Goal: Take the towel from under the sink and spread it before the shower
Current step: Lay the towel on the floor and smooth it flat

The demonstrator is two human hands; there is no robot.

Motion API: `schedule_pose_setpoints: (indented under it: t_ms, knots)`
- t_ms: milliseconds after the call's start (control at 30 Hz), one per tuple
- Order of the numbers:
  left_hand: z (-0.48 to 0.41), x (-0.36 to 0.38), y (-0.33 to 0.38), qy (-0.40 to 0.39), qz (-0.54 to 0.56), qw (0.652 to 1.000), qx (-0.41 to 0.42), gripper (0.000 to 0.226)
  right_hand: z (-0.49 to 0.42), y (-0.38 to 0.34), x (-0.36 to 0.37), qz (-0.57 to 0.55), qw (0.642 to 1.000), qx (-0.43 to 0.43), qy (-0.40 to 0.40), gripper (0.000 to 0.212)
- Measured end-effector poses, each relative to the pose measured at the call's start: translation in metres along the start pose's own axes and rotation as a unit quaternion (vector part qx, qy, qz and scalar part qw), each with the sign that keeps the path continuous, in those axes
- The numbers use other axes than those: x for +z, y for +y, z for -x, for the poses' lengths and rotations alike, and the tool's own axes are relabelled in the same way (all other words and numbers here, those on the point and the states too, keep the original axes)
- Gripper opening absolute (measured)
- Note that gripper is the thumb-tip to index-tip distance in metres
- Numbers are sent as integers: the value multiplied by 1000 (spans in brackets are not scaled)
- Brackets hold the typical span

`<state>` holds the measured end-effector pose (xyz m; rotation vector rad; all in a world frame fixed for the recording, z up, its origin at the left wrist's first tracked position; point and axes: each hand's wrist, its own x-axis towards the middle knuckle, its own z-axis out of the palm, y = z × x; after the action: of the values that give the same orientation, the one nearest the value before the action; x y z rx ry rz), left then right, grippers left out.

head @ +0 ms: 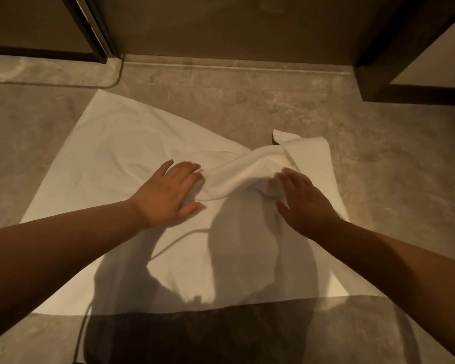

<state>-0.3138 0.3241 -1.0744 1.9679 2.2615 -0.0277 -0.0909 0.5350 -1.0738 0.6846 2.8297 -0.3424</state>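
A white towel (121, 164) lies on the grey stone floor in front of the shower threshold. Its left part is flat; its far right part is bunched into a raised ridge with a corner folded up. My left hand (166, 195) rests flat on the towel, fingers spread, just left of the ridge. My right hand (302, 200) presses on the towel at the right end of the ridge, fingers apart. Neither hand grips the cloth. My shadow covers the near part of the towel.
The shower's glass door (221, 27) stands straight ahead behind a low stone sill (234, 67), with a dark door frame (95, 30) at the left. A dark cabinet edge (394, 61) juts in at the right. Bare floor (394, 158) surrounds the towel.
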Motion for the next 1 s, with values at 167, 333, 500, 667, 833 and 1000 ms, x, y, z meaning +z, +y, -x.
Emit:
schedule_pose_setpoints:
  t_ms: [167, 333, 500, 667, 833, 1000]
  knots:
    - [-47, 2, 8, -56, 95, 992, -56, 70, -26, 2, -10, 17, 1000, 18, -9, 61]
    - [-75, 8, 19, -113, 127, 985, -40, 69, -36, 20, -6, 88, 995, 53, -16, 51]
    - [-75, 22, 24, -160, 28, 987, 10, 73, -39, 40, -6, 83, 992, 96, -14, 56]
    - [-75, 30, 32, -179, 19, 984, 1, 95, -36, 57, -14, 13, 992, 126, 28, 57]
    - [-71, 36, 34, -167, 36, 985, -10, 85, -34, 71, -21, 0, 984, 172, 41, 56]
    - [-67, 36, 39, -163, 4, 987, -6, 87, -27, 91, -23, -6, 967, 252, 26, 57]
